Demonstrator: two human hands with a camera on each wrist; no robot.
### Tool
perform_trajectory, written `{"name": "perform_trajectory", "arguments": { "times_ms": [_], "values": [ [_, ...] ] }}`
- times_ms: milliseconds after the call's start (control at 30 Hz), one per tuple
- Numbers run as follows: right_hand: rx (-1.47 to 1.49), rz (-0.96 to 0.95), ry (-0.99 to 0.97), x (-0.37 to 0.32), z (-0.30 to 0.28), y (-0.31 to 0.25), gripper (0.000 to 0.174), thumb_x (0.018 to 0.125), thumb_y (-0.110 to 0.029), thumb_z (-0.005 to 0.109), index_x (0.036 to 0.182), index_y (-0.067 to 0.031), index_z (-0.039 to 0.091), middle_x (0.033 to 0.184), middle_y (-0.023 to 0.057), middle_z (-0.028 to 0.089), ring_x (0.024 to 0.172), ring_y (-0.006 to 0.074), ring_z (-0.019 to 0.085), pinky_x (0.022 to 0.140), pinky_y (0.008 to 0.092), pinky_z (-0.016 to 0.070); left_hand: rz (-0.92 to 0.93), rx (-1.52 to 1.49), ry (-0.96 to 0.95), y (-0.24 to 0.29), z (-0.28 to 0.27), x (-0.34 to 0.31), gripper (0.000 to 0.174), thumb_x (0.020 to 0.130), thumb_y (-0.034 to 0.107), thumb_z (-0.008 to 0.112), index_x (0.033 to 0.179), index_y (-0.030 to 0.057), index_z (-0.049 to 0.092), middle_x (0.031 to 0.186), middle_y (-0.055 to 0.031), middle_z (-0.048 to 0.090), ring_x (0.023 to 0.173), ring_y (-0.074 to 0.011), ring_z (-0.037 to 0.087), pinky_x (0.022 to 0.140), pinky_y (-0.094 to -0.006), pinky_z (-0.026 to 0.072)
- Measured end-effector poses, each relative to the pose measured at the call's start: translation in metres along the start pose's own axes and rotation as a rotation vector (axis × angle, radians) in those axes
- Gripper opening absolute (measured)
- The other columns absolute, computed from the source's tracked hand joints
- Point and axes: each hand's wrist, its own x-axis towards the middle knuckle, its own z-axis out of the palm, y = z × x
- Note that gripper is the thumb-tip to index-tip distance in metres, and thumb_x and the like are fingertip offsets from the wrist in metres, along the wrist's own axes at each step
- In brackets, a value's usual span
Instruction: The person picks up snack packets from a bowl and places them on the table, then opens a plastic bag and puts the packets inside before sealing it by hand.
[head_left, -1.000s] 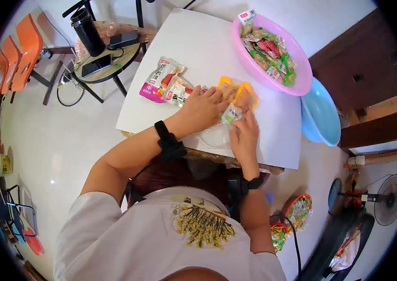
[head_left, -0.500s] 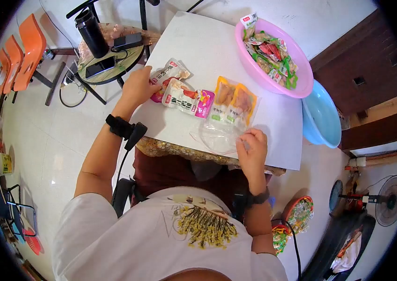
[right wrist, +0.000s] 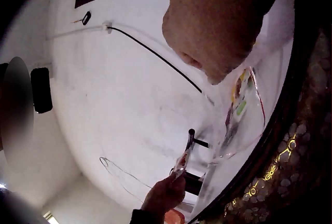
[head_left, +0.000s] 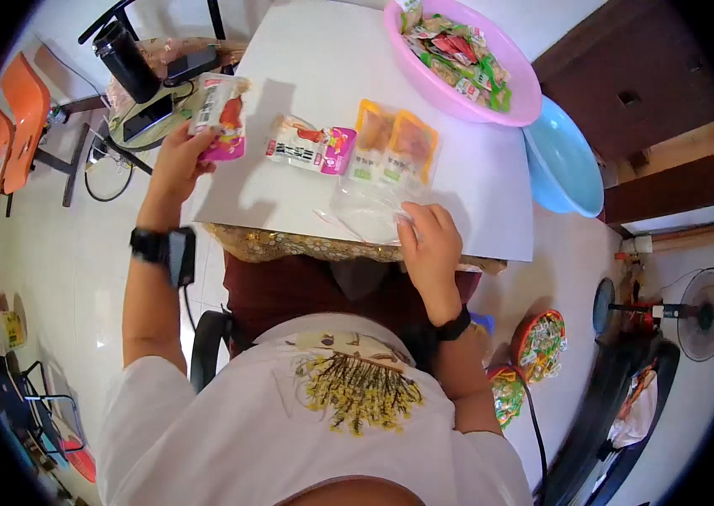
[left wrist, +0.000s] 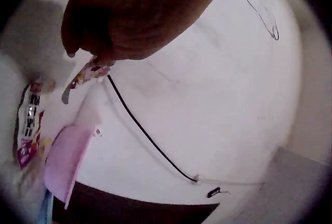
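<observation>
In the head view my left hand grips a pink-and-white snack pouch by its lower side, raised over the table's left edge. A second pink-and-white pouch lies flat on the white table. Beside it are two yellow-edged food packets, with a clear plastic bag around their lower part and spreading toward the front. My right hand pinches the bag's near right edge between thumb and fingers. The right wrist view shows the bag's red-lined mouth below that hand.
A pink basin full of small packets stands at the table's back right. A blue basin sits beyond the right edge. On the left, a stool holds a black flask and a phone. Baskets of packets are on the floor.
My left hand left the yellow-edged packets, took hold of the farther pouch and lifted it leftward off the table. My right hand moved from the packets to the bag's near edge.
</observation>
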Motion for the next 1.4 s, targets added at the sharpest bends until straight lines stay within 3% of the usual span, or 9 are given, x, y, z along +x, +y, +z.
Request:
{"name": "perform_trajectory", "arguments": {
  "times_ms": [133, 200, 267, 333, 433, 700, 767, 1133, 1400],
  "values": [
    [0.022, 0.034, 0.003, 0.007, -0.003, -0.001, 0.007, 0.080, -0.011, 0.068, 0.084, -0.0067, 0.065, 0.073, 0.0091, 0.057, 0.069, 0.0292, 0.057, 0.059, 0.0377, 0.0451, -0.031, -0.121, -0.227, -0.003, -0.008, -0.052, 0.033, 0.090, 0.011, 0.057, 0.121, 0.0000, 0.051, 0.091, -0.0053, 0.065, 0.069, -0.0086, 0.060, 0.051, -0.0191, 0.0470],
    [0.040, 0.043, 0.012, 0.010, -0.002, 0.001, 0.007, 0.081, -0.012, 0.068, 0.083, -0.0065, 0.065, 0.072, 0.0096, 0.057, 0.067, 0.0297, 0.057, 0.058, 0.0377, 0.0446, -0.111, -0.136, -0.299, -0.012, -0.001, -0.081, 0.039, 0.087, 0.008, 0.060, 0.124, -0.0019, 0.052, 0.101, -0.0103, 0.067, 0.080, -0.0133, 0.066, 0.064, -0.0247, 0.0542],
    [0.072, 0.055, 0.021, 0.014, -0.001, 0.001, 0.007, 0.082, -0.012, 0.068, 0.083, -0.0064, 0.065, 0.071, 0.0101, 0.057, 0.066, 0.0301, 0.057, 0.057, 0.0376, 0.0444, -0.211, -0.165, -0.407, -0.015, 0.016, -0.109, 0.033, 0.086, 0.003, 0.059, 0.119, -0.0029, 0.056, 0.095, -0.0106, 0.068, 0.068, -0.0129, 0.066, 0.056, -0.0220, 0.0530],
    [0.116, 0.068, 0.027, 0.016, 0.000, -0.002, 0.007, 0.082, -0.012, 0.067, 0.084, -0.0062, 0.065, 0.071, 0.0106, 0.058, 0.066, 0.0304, 0.057, 0.057, 0.0375, 0.0447, -0.397, -0.141, -0.590, -0.020, 0.031, -0.122, 0.034, 0.087, 0.004, 0.060, 0.120, -0.0034, 0.055, 0.089, -0.0084, 0.067, 0.056, -0.0090, 0.060, 0.045, -0.0194, 0.0467],
    [0.159, 0.104, 0.015, 0.017, 0.001, -0.004, 0.007, 0.082, -0.012, 0.067, 0.084, -0.0059, 0.065, 0.071, 0.0109, 0.058, 0.065, 0.0304, 0.057, 0.056, 0.0376, 0.0450, -0.544, -0.210, -0.707, -0.022, 0.064, -0.127, 0.033, 0.090, 0.006, 0.058, 0.120, -0.0036, 0.053, 0.078, -0.0048, 0.062, 0.045, -0.0058, 0.046, 0.037, -0.0193, 0.0354],
    [0.169, 0.059, 0.014, 0.013, 0.000, -0.006, 0.008, 0.082, -0.012, 0.067, 0.085, -0.0051, 0.066, 0.070, 0.0116, 0.058, 0.064, 0.0298, 0.058, 0.056, 0.0361, 0.0456, -0.578, -0.413, -0.659, -0.030, 0.113, -0.110, 0.028, 0.091, 0.004, 0.056, 0.118, 0.0018, 0.052, 0.086, -0.0067, 0.061, 0.049, -0.0056, 0.042, 0.043, -0.0193, 0.0356],
    [0.187, 0.075, 0.027, 0.013, 0.000, -0.006, 0.008, 0.082, -0.012, 0.067, 0.085, -0.0048, 0.066, 0.070, 0.0118, 0.058, 0.063, 0.0296, 0.058, 0.056, 0.0358, 0.0456, -0.588, -0.420, -0.644, -0.027, 0.119, -0.111, 0.029, 0.090, 0.003, 0.056, 0.118, -0.0002, 0.050, 0.084, -0.0072, 0.061, 0.048, -0.0069, 0.044, 0.042, -0.0195, 0.0349],
    [0.220, 0.126, 0.072, 0.020, 0.001, -0.008, 0.011, 0.083, -0.014, 0.068, 0.083, -0.0040, 0.066, 0.068, 0.0118, 0.058, 0.061, 0.0281, 0.057, 0.055, 0.0353, 0.0446, -0.592, -0.315, -0.804, -0.029, 0.093, -0.120, 0.035, 0.088, 0.000, 0.056, 0.123, -0.0023, 0.050, 0.080, -0.0057, 0.061, 0.046, -0.0066, 0.040, 0.041, -0.0212, 0.0302],
    [0.175, 0.076, 0.087, 0.015, -0.003, -0.002, 0.011, 0.083, -0.016, 0.069, 0.084, -0.0046, 0.067, 0.066, 0.0119, 0.057, 0.059, 0.0284, 0.056, 0.053, 0.0356, 0.0437, -0.562, -0.366, -0.691, -0.023, 0.110, -0.114, 0.034, 0.090, 0.002, 0.055, 0.124, 0.0022, 0.050, 0.080, -0.0033, 0.058, 0.048, -0.0043, 0.037, 0.040, -0.0188, 0.0271]
  ]
}}
